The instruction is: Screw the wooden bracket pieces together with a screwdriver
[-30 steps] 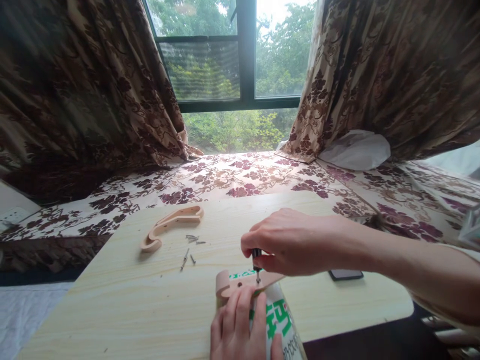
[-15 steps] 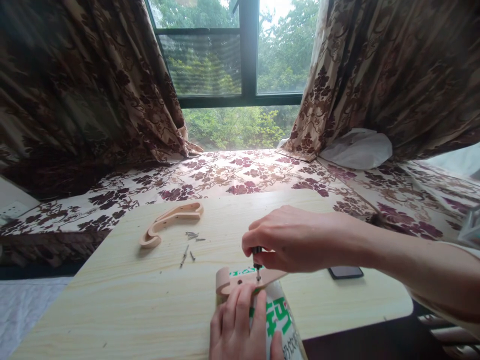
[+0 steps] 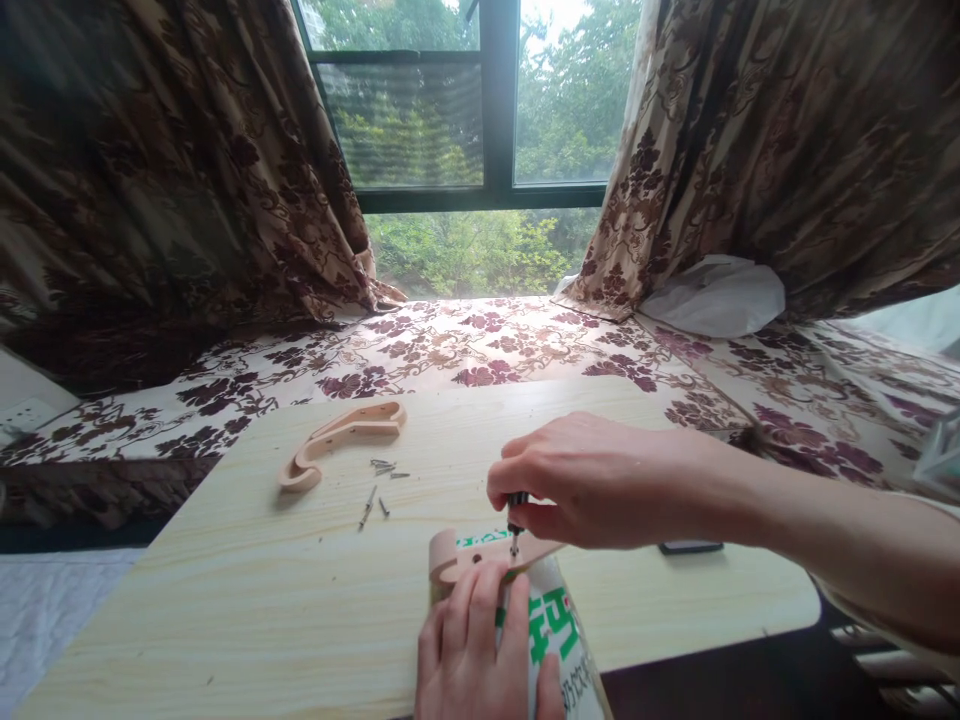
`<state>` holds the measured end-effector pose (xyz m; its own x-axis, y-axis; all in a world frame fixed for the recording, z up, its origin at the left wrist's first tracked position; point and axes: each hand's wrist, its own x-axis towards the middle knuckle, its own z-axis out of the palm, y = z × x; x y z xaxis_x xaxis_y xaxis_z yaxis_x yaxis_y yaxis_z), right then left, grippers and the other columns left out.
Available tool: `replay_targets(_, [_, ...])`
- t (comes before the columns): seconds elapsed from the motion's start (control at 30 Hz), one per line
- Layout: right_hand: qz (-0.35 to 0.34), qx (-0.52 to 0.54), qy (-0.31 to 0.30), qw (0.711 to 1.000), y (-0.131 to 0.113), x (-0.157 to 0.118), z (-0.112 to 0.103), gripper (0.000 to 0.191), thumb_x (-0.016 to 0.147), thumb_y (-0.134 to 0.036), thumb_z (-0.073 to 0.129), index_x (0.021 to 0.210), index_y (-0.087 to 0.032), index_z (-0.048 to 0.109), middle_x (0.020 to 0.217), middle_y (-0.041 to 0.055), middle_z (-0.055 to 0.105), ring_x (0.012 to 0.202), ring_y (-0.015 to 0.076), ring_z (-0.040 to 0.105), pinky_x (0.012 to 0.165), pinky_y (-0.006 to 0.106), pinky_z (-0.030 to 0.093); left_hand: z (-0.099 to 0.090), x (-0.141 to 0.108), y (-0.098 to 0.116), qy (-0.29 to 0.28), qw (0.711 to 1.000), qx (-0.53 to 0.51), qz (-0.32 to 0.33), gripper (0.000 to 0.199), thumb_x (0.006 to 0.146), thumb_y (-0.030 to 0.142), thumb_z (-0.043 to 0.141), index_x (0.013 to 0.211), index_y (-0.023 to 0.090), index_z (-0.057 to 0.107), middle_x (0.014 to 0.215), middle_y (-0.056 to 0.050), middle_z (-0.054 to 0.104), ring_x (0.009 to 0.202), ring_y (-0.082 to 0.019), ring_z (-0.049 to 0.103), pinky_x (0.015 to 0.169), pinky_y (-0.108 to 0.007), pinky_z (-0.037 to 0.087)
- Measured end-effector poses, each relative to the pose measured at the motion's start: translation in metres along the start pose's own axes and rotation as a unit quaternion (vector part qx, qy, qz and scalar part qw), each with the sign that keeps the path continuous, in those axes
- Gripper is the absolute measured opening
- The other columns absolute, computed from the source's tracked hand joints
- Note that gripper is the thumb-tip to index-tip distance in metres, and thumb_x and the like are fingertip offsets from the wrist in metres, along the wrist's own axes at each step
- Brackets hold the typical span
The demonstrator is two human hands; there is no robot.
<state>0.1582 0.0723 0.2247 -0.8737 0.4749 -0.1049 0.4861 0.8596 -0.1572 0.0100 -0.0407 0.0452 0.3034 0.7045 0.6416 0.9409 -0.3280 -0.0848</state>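
My right hand [image 3: 577,480] grips a small dark-handled screwdriver [image 3: 517,508], held upright. Its tip meets a screw in a curved light wooden piece [image 3: 444,556], whose right part runs under the hand. That piece lies on a white carton with green characters [image 3: 553,625]. With fingers spread, my left hand [image 3: 476,640] presses on the wooden piece and the carton. A second curved wooden piece [image 3: 307,466] lies at the left on the table. Several loose screws [image 3: 383,467] are scattered between it and the carton.
The pale wooden table [image 3: 225,600] stands before a flowered window seat [image 3: 450,350]. A dark flat object [image 3: 691,548] lies partly under my right forearm. White plastic [image 3: 720,295] rests by the right curtain, and a socket [image 3: 26,415] is at the far left.
The view has shifted slightly. My right hand sits a little further right and now covers more of the dark flat object. The left hand stays pressed on the wooden piece.
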Motion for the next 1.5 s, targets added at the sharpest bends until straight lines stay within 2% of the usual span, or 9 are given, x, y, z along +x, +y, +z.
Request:
replay_targets(0.1, [0.006,-0.02,0.011,1.0,0.0,0.001,0.006,0.016,0.084,-0.017,0.047,0.082,-0.018,0.063,0.077,0.005,0.069,0.062,0.0126,0.054,0.052,0.025,0.027,0.001,0.001,0.002,0.002,1.0,-0.014,-0.025,0.034,0.087,0.041,0.042,0.109,0.023,0.062,0.117,-0.006,0.062,0.109,-0.023,0.052,0.086,-0.037,0.038])
replay_targets(0.3, [0.072,-0.066,0.035,0.995,0.003,0.006,0.014,0.03,0.091,-0.036,0.044,0.076,-0.016,0.062,0.063,0.0063,0.065,0.053,0.013,0.05,0.048,0.027,0.021,0.004,0.001,0.006,0.016,0.999,-0.019,-0.044,0.034,0.087,0.039,0.039,0.105,0.023,0.063,0.113,-0.006,0.064,0.107,-0.023,0.053,0.085,-0.038,0.038])
replay_targets(0.57, [-0.026,0.002,0.015,1.0,0.0,-0.004,0.005,0.015,0.085,-0.016,0.048,0.083,-0.018,0.063,0.078,0.0035,0.068,0.062,0.0114,0.052,0.052,0.025,0.027,0.0,0.003,0.008,0.017,0.999,-0.015,-0.044,0.034,0.087,0.037,0.039,0.106,0.022,0.063,0.115,-0.007,0.063,0.107,-0.023,0.053,0.085,-0.038,0.038])
replay_targets(0.8, [0.09,-0.076,0.05,0.992,0.001,0.013,0.02,0.036,0.093,-0.037,0.04,0.073,-0.016,0.06,0.062,0.0064,0.065,0.05,0.0125,0.048,0.047,0.029,0.017,-0.002,0.003,0.005,-0.007,0.999,-0.016,-0.037,0.035,0.088,0.04,0.04,0.11,0.023,0.062,0.117,-0.007,0.062,0.109,-0.023,0.051,0.086,-0.038,0.038])
replay_targets(0.9, [0.051,-0.042,0.031,0.997,0.001,0.007,0.011,0.033,0.092,-0.038,0.043,0.077,-0.017,0.062,0.069,0.0063,0.067,0.056,0.0134,0.053,0.048,0.028,0.021,-0.004,0.002,0.001,-0.014,1.0,0.002,-0.002,0.035,0.084,0.042,0.048,0.111,0.023,0.061,0.118,-0.007,0.061,0.109,-0.023,0.051,0.086,-0.036,0.037])
replay_targets(0.97, [0.013,-0.006,0.015,1.0,0.001,0.001,0.004,0.017,0.087,-0.027,0.049,0.091,-0.018,0.063,0.081,0.0055,0.069,0.065,0.0141,0.056,0.051,0.026,0.027,-0.004,0.002,-0.002,-0.019,1.0,0.009,0.01,0.037,0.081,0.043,0.052,0.111,0.023,0.061,0.119,-0.007,0.061,0.109,-0.023,0.051,0.085,-0.035,0.037])
replay_targets(1.07, [-0.023,0.014,-0.002,1.0,0.002,-0.004,0.002,0.017,0.082,-0.014,0.049,0.093,-0.018,0.061,0.085,0.0048,0.069,0.069,0.0134,0.056,0.054,0.025,0.03,-0.006,0.003,-0.003,-0.023,0.999,0.017,0.014,0.039,0.08,0.043,0.054,0.112,0.023,0.061,0.12,-0.007,0.061,0.109,-0.022,0.051,0.085,-0.035,0.036])
replay_targets(1.33, [0.063,-0.054,0.043,0.996,0.006,0.011,0.02,0.023,0.091,-0.034,0.045,0.084,-0.017,0.058,0.067,0.0056,0.065,0.052,0.0127,0.048,0.048,0.027,0.021,-0.006,0.003,0.006,-0.025,0.999,-0.015,-0.04,0.035,0.087,0.04,0.043,0.111,0.023,0.062,0.12,-0.006,0.061,0.109,-0.024,0.052,0.085,-0.038,0.037])
replay_targets(1.5, [-0.003,-0.02,0.024,1.0,0.004,0.006,0.008,0.012,0.087,-0.023,0.048,0.084,-0.018,0.059,0.073,0.0036,0.065,0.059,0.011,0.05,0.052,0.025,0.026,-0.007,0.001,0.001,-0.026,1.0,0.004,-0.012,0.037,0.082,0.042,0.051,0.113,0.024,0.061,0.121,-0.006,0.06,0.109,-0.023,0.052,0.086,-0.036,0.037])
